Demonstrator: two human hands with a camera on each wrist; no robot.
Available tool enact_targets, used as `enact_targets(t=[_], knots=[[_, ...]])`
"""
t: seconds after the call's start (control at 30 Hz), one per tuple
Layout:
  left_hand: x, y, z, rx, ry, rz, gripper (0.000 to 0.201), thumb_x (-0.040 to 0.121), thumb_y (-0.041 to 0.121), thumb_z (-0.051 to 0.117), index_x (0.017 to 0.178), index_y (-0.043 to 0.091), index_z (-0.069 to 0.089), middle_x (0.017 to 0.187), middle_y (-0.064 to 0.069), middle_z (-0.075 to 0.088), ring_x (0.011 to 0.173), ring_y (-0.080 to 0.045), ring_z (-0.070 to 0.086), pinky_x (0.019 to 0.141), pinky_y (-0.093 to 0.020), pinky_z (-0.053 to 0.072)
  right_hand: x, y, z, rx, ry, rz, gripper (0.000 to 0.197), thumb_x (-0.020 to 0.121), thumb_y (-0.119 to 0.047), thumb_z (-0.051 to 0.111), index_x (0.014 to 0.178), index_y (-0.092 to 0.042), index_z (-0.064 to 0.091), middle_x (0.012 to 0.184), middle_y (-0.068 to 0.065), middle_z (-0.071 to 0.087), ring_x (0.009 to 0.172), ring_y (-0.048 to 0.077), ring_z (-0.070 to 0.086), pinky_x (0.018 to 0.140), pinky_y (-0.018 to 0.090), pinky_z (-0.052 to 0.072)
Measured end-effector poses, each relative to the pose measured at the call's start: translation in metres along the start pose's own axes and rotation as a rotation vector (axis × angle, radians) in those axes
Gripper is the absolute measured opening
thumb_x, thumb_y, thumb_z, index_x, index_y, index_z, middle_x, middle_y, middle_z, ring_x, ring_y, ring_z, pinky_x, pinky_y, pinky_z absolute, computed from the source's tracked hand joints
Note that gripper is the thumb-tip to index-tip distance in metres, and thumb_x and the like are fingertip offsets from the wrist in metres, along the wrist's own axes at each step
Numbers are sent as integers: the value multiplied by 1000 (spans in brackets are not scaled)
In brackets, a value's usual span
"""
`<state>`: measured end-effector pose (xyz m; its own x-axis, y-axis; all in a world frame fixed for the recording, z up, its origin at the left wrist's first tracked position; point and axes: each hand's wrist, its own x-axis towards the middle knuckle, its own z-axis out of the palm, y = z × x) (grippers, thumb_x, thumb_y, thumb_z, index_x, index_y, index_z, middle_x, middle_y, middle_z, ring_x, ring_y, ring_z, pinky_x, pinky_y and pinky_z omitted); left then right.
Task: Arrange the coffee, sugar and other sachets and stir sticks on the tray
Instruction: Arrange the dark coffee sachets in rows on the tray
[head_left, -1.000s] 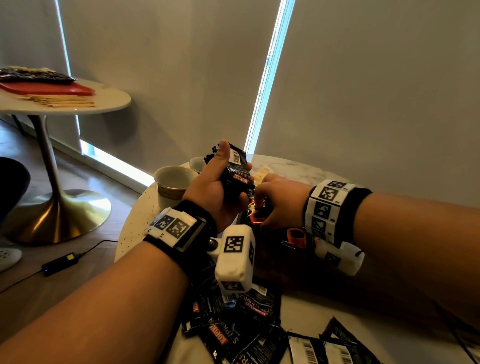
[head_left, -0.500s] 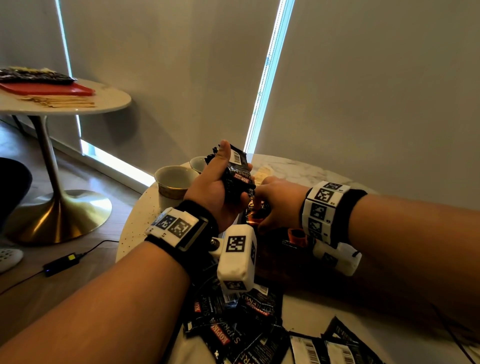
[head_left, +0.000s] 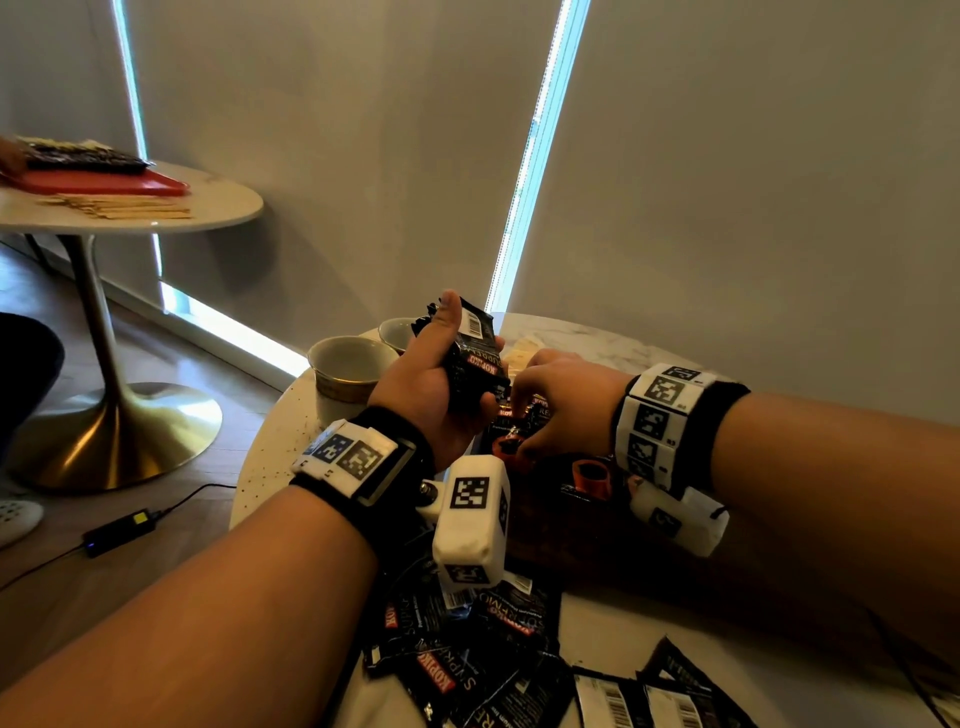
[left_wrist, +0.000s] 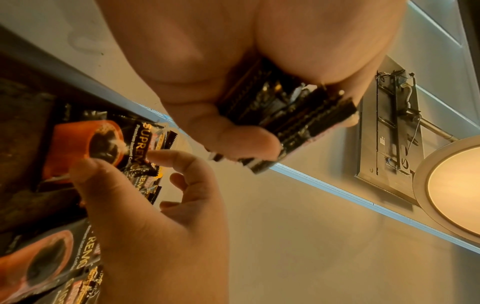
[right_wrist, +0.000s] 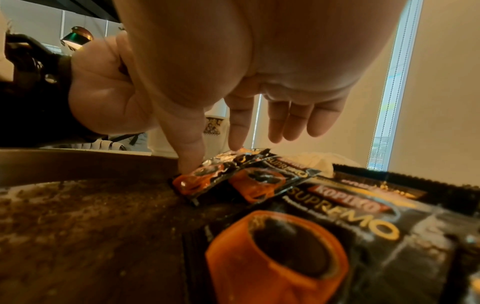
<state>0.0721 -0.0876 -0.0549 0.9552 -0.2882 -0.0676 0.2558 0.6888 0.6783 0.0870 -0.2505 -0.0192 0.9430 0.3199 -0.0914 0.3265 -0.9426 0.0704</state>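
Observation:
My left hand holds a stack of black coffee sachets upright above the table; its fingers wrap the stack. Just to the right, my right hand reaches down to the dark brown tray. Its thumb and index finger pinch one black-and-orange coffee sachet by its two ends, low over the tray. A second sachet lies right beside it, and a third lies nearer the camera. Several loose sachets lie on the white table at the tray's near side.
Two cups stand at the table's far left, close behind my left hand. Pale sachets lie past the tray. A second round table at the left carries a red tray and wooden stir sticks.
My right hand has edged slightly left and lower over the tray. The left hand still holds the stack in the same place.

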Motion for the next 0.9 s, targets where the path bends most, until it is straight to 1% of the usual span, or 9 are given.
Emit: enact_targets(t=[0.13, 0.27, 0.4, 0.53, 0.63, 0.7, 0.77, 0.83, 0.9], knots=[[0, 0, 0, 9, 14, -1, 86, 78, 67, 59, 135, 3, 54, 95, -7, 62, 68, -14, 65, 42, -19, 48, -3, 2, -2, 0, 13, -4, 41, 77, -46, 79, 113, -31, 64, 124, -6, 49, 115, 14, 47, 98, 33, 47], [1, -1, 0, 12, -4, -19, 76, 85, 67, 55, 126, 2, 58, 84, -7, 65, 65, -15, 66, 42, -18, 48, -5, 4, -4, 3, 13, 2, 41, 78, -48, 78, 113, -32, 64, 126, -7, 48, 115, 14, 46, 98, 33, 46], [0, 0, 0, 13, -23, -48, 74, 88, 64, 55, 129, 2, 58, 84, -8, 66, 65, -15, 67, 41, -19, 49, -11, 10, -13, 109, 141, 5, 36, 81, -50, 74, 109, -32, 62, 115, -11, 50, 101, 7, 47, 86, 24, 44], [1, -3, 0, 33, 25, -4, 58, 96, 44, 60, 137, 3, 54, 91, -10, 65, 67, -16, 67, 41, -22, 48, -23, 10, -20, 362, 325, -42, 42, 81, -47, 73, 117, -33, 55, 108, -15, 53, 98, 1, 53, 72, 16, 42], [1, -4, 0, 70, 29, 20, 43, 97, 27, 59, 133, 3, 55, 84, -11, 67, 61, -17, 68, 43, -24, 49, -32, 6, -19, 432, 391, -121, 49, 80, -45, 73, 123, -38, 51, 110, -21, 51, 99, -3, 52, 73, 15, 42], [1, -3, -1, 84, 9, 12, 41, 98, 27, 58, 132, 4, 55, 95, -16, 68, 70, -23, 71, 48, -28, 54, -39, 0, -19, 401, 398, -186, 58, 78, -44, 75, 130, -36, 51, 112, -24, 48, 102, -3, 51, 78, 14, 42], [1, -3, -3, 82, -14, 5, 44, 98, 30, 58, 135, 5, 54, 108, -20, 68, 84, -31, 72, 54, -33, 56, -44, -6, -19, 345, 400, -257, 63, 77, -44, 78, 133, -33, 52, 121, -18, 48, 109, 0, 48, 87, 13, 41], [3, -4, -4, 79, -4, -6, 48, 97, 33, 59, 137, 7, 54, 107, -18, 68, 81, -29, 70, 50, -31, 53, -46, -8, -18, 320, 422, -291, 52, 80, -38, 77, 128, -31, 60, 125, -12, 51, 112, 3, 47, 91, 12, 38], [4, -6, -4, 89, 11, -26, 49, 97, 38, 61, 135, 8, 55, 102, -15, 67, 74, -23, 68, 45, -25, 50, -43, -8, -17, 317, 480, -293, 34, 87, -29, 73, 120, -29, 66, 114, -17, 55, 101, -4, 49, 85, 11, 37]])
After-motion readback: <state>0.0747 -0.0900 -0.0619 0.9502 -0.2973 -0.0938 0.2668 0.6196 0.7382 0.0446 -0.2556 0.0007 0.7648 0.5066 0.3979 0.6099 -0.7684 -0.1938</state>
